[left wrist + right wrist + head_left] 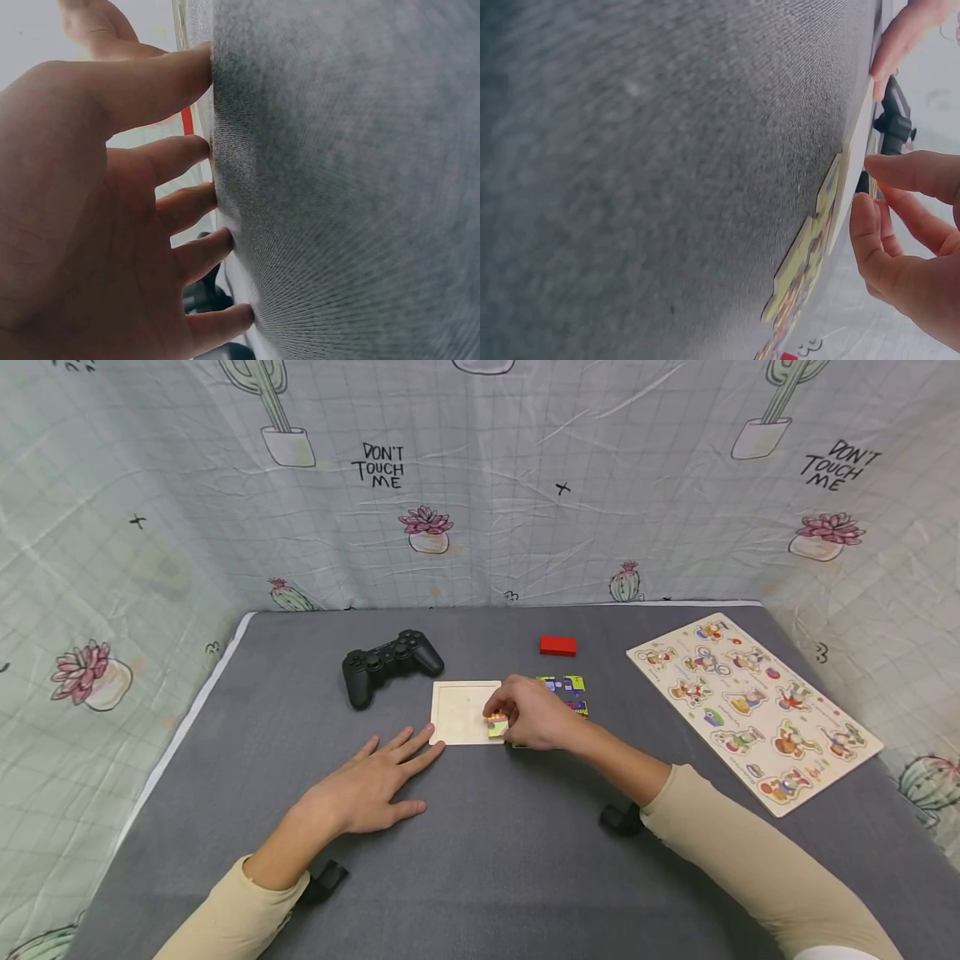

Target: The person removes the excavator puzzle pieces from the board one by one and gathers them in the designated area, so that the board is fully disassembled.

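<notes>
A pale, shallow puzzle board (459,714) with a raised rim lies in the middle of the table. My right hand (538,714) pinches a small colourful puzzle piece (496,727) over the board's right side. In the head view I cannot tell whether the piece touches the board. My left hand (375,785) rests palm down with spread fingers, its fingertips at the board's left edge. Beside the board, partly hidden under my right hand, are several blue, yellow and green puzzle pieces (576,683); the right wrist view shows these flat pieces (799,270) edge-on.
A black game controller (390,664) lies behind the board to the left. Behind the loose pieces is a red block (558,647). A large picture board (750,710) with cartoon animals lies at an angle on the right. Patterned cloth walls (487,460) surround the grey table (465,877).
</notes>
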Demonstrator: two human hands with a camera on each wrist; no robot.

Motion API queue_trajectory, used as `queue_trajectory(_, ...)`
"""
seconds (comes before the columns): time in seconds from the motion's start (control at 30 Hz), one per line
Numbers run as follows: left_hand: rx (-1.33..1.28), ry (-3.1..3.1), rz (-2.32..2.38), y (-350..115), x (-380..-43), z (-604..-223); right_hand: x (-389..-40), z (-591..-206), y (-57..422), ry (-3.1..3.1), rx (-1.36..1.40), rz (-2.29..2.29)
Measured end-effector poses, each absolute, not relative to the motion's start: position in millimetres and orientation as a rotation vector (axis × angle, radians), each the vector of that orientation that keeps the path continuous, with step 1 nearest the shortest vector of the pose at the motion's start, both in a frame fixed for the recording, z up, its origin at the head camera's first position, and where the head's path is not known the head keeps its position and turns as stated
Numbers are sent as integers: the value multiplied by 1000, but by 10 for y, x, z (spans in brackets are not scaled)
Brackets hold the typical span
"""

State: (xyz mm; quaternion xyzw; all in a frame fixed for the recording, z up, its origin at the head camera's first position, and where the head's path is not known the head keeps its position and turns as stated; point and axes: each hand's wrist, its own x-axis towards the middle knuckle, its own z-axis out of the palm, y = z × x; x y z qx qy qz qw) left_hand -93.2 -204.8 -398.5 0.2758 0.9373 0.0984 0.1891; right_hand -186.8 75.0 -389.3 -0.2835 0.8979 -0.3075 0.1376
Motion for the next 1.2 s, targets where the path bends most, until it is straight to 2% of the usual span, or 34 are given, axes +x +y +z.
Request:
queue_trajectory(0.63,771,2632,289,-2043,-932,-3984,-1821,-3871,1113,2599,-787,-955)
queue_trajectory(1.2,776,2634,291,-2041,-931,-3977,-1815,-3862,1400,2491,-640,-1056)
